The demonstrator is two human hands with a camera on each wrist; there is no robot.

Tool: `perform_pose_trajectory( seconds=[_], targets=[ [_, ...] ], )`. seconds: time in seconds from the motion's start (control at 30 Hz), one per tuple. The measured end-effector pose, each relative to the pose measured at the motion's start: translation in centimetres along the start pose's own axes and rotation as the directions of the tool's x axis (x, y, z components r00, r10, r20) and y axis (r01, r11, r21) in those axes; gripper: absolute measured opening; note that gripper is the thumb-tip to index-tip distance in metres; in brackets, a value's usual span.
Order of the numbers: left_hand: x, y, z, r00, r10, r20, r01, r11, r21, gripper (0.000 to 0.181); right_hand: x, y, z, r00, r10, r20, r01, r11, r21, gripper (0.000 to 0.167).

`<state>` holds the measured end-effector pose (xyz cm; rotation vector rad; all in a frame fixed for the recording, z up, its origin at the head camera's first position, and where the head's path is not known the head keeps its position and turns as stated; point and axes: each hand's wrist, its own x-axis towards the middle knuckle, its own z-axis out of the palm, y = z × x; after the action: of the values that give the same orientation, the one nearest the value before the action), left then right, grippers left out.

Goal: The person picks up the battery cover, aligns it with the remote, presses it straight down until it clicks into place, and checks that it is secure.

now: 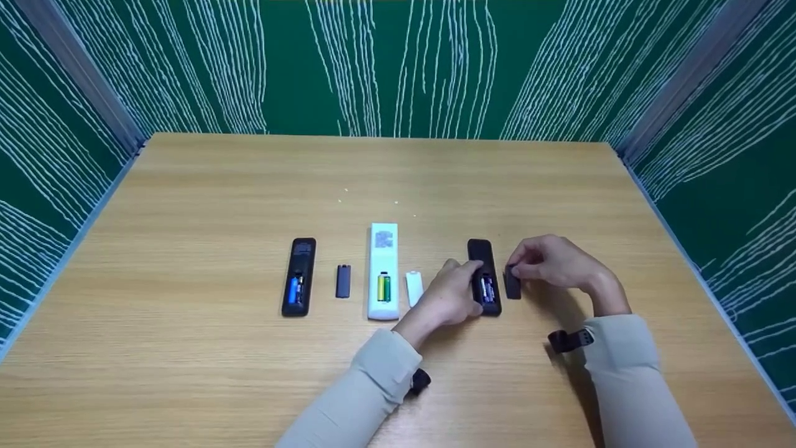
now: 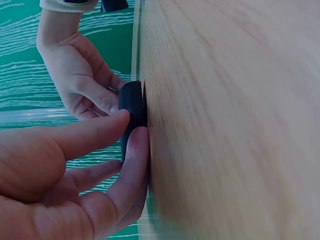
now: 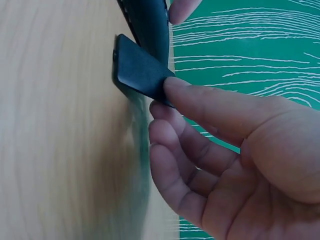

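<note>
At the right of the row, a black remote control (image 1: 482, 251) lies face down, its battery bay uncovered with dark batteries (image 1: 487, 290) inside. My left hand (image 1: 448, 294) grips it by the edges; in the left wrist view the thumb and fingers close on the remote's end (image 2: 132, 100). Just to its right, my right hand (image 1: 556, 262) pinches a small black battery cover (image 1: 512, 289) between thumb and fingers. The right wrist view shows this cover (image 3: 140, 70) tilted at the table surface, beside the remote. The left hand partly hides the remote's left edge.
A white remote (image 1: 384, 256) with yellow-green batteries (image 1: 384, 289) lies mid-table, its white cover (image 1: 413, 286) beside it. Further left are another black remote (image 1: 303, 255), with batteries (image 1: 296, 290) showing, and a dark cover (image 1: 343, 281). Tiny white bits (image 1: 396, 202) dot the wooden table (image 1: 217, 373).
</note>
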<state>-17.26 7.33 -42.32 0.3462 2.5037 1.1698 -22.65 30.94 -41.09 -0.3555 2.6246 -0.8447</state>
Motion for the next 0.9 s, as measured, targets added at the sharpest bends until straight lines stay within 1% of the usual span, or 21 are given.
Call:
perform_pose_trajectory(
  seconds=[0.2, 0.33, 0.47, 0.6, 0.9],
  targets=[
    [0.0, -0.1, 0.1, 1.0, -0.001, 0.009, 0.001, 1.0, 0.003, 0.089, -0.2, -0.2, -0.2, 1.0, -0.019, -0.013, 0.02, 0.995, 0.094, 0.012],
    [0.1, -0.2, 0.1, 1.0, 0.011, 0.008, -0.011, 1.0, 0.008, 0.088, -0.4, -0.5, -0.5, 0.999, -0.012, -0.039, 0.017, 0.991, 0.136, 0.013],
    [0.2, -0.2, -0.1, 1.0, 0.029, -0.001, -0.029, 0.999, 0.019, 0.088, -0.6, -1.0, -0.8, 0.997, -0.029, -0.071, 0.04, 0.988, 0.152, 0.013],
    [0.2, -0.2, -0.2, 0.999, 0.038, -0.007, -0.037, 0.999, 0.028, 0.088, -0.6, -1.1, -1.0, 0.996, -0.051, -0.078, 0.063, 0.983, 0.171, 0.013],
    [0.4, -0.1, 0.0, 1.0, 0.015, 0.001, -0.015, 1.0, 0.027, 0.09, -0.8, -1.8, -0.9, 0.996, -0.056, -0.07, 0.069, 0.977, 0.202, 0.015]
  ],
)
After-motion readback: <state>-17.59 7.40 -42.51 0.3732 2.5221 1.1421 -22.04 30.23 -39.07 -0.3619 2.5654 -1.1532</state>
